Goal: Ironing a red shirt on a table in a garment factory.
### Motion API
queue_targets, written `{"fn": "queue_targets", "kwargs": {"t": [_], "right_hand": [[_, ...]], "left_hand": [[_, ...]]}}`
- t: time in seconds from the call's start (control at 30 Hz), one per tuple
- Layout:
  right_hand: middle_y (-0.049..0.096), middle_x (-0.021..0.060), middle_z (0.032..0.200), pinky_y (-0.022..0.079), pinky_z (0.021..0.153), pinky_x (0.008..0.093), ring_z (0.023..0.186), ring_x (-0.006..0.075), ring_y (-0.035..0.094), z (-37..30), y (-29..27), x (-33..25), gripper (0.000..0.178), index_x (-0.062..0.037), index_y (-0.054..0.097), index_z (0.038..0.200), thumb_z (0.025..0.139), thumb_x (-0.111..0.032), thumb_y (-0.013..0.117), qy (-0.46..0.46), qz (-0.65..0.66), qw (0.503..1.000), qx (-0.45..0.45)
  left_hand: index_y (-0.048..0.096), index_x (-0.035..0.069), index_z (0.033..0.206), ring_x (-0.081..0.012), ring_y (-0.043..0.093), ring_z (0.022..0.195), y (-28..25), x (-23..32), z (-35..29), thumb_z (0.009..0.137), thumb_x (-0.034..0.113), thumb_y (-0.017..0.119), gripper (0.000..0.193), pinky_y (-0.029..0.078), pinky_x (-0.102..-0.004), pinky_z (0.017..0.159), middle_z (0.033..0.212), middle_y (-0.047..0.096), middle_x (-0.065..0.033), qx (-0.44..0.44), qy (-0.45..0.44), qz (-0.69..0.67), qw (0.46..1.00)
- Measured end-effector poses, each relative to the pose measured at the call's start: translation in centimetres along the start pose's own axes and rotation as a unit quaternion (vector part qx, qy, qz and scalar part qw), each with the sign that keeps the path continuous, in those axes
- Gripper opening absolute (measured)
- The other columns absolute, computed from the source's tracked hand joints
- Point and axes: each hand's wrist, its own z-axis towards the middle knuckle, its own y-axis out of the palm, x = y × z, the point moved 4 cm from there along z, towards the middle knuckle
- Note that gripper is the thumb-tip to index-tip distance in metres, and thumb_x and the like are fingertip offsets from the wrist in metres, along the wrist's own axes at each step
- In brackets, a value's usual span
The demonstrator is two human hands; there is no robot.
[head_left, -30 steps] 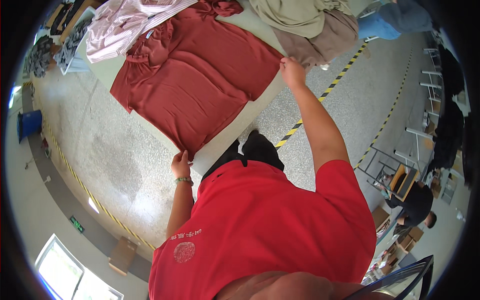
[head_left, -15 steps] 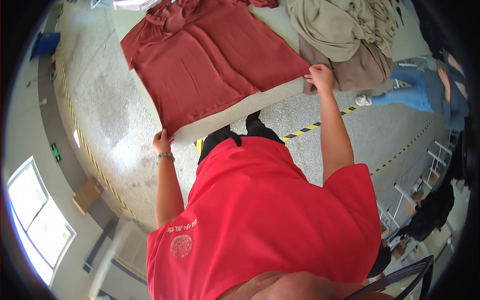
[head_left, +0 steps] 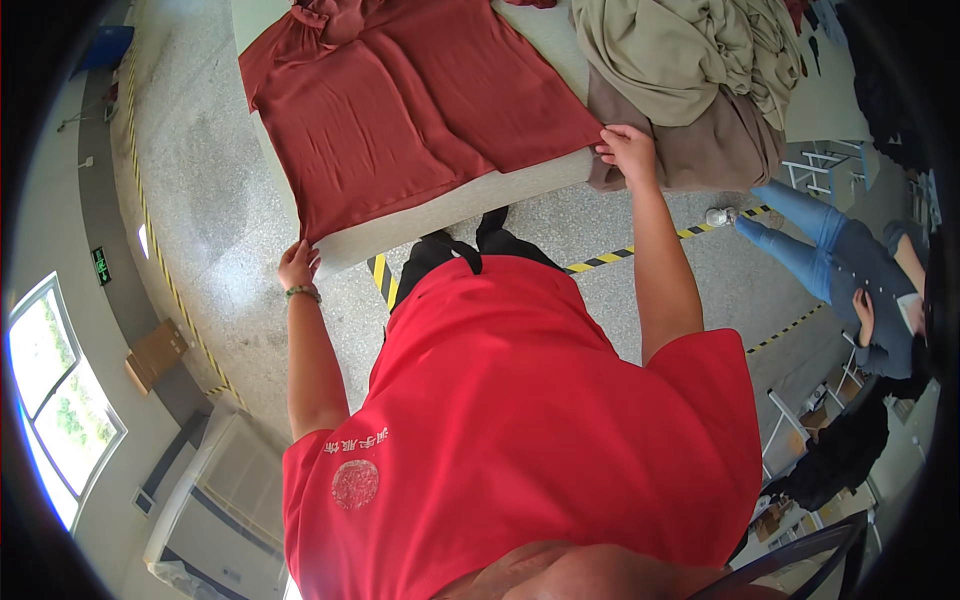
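Rust-red, one garment [head_left: 400, 110] is pinched by two hands [head_left: 297, 267] [head_left: 630, 154].

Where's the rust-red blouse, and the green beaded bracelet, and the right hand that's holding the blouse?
Rust-red blouse [head_left: 390, 125]: head view, middle of its spread fabric.
Green beaded bracelet [head_left: 303, 291]: head view, its beads across the left wrist.
Right hand [head_left: 632, 154]: head view, back of the hand.

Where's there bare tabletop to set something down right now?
A wedge of table lies bare between the red garment and the beige fabric; a thin strip shows between the garment's hem and the near edge. Crowded: the right, where beige lies over brown fabric beside the right hand.
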Motion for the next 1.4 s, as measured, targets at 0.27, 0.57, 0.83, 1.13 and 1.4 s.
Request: {"fn": "queue_targets", "kwargs": {"t": [0.27, 0.57, 0.83, 1.13, 1.4], "right_hand": [[0.07, 0.0079, 0.09, 0.053, 0.054, 0.0233, 0.069, 0.0134, 0.069, -0.1, -0.3, -0.1, 0.022, 0.0023, 0.065, 0.107, 0.092, -0.014, 0.066, -0.036, -0.003, 0.999, 0.023], [0.07, 0.0093, 0.088, 0.054, 0.052, 0.0248, 0.064, 0.0146, 0.068, -0.2, -1.1, -0.7, 0.023, 0.0033, 0.064, 0.108, 0.095, -0.016, 0.064, -0.079, -0.086, 0.992, 0.055], [0.071, 0.0108, 0.084, 0.054, 0.052, 0.0263, 0.063, 0.0152, 0.07, -0.3, -1.4, -0.8, 0.021, 0.003, 0.066, 0.108, 0.093, -0.012, 0.063, -0.094, -0.126, 0.985, 0.066], [0.07, 0.0079, 0.088, 0.053, 0.056, 0.0247, 0.068, 0.0128, 0.067, -1.3, 0.4, -0.9, 0.025, 0.0016, 0.064, 0.112, 0.092, -0.013, 0.067, -0.034, -0.046, 0.998, 0.0], [0.071, 0.0059, 0.089, 0.052, 0.056, 0.0235, 0.068, 0.0111, 0.066, -1.0, -0.6, 1.5, 0.025, 0.0, 0.065, 0.11, 0.092, -0.016, 0.068, -0.044, -0.068, 0.997, 0.017]], "left_hand": [[0.063, 0.002, 0.107, -0.0196, 0.07, 0.077, -0.3, 0.1, 0.1, 0.089, 0.016, 0.071, 0.023, 0.056, -0.0289, 0.061, 0.093, 0.07, -0.0094, 0.009, -0.012, -0.007, 1.0], [0.062, -0.001, 0.112, -0.0198, 0.07, 0.076, -0.2, -0.2, 0.7, 0.091, 0.015, 0.068, 0.027, 0.055, -0.0277, 0.061, 0.093, 0.071, -0.0108, -0.002, -0.01, 0.029, 1.0], [0.061, -0.004, 0.112, -0.0186, 0.07, 0.071, -1.1, -2.2, 2.5, 0.091, 0.012, 0.067, 0.027, 0.053, -0.0264, 0.057, 0.087, 0.071, -0.0121, -0.047, 0.032, 0.044, 0.997], [0.063, -0.001, 0.105, -0.0189, 0.07, 0.069, -0.1, -1.1, 0.6, 0.09, 0.014, 0.07, 0.022, 0.052, -0.0256, 0.053, 0.085, 0.07, -0.0104, -0.042, -0.013, -0.03, 0.999], [0.063, 0.003, 0.105, -0.0177, 0.07, 0.072, -0.9, -1.0, 0.2, 0.09, 0.016, 0.07, 0.02, 0.054, -0.0264, 0.056, 0.087, 0.07, -0.0079, -0.026, -0.006, -0.025, 0.999]]}}
